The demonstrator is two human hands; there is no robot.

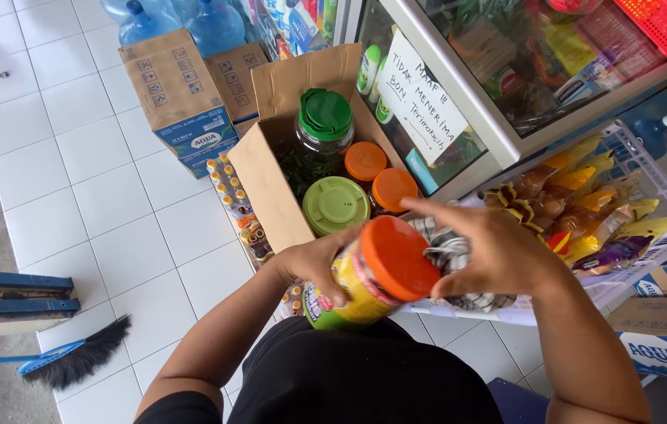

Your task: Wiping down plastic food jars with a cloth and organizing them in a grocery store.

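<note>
My left hand (314,263) grips a plastic jar (365,286) with an orange lid and a yellow label, tilted toward me. Pressed against the jar's lid side is a checked cloth (451,255), held in my right hand (498,247). Just beyond the jar stands an open cardboard box (271,184) on the floor. Inside it are a dark jar with a green lid (326,118), a light green lid (336,204) and two orange lids (365,161).
A white wire basket (655,188) of snack packets is on the right. A glass display counter (467,94) rises behind the box. Closed cartons (180,94) and water jugs (216,27) stand at the back. A brush (74,361) lies on the white tiles at left.
</note>
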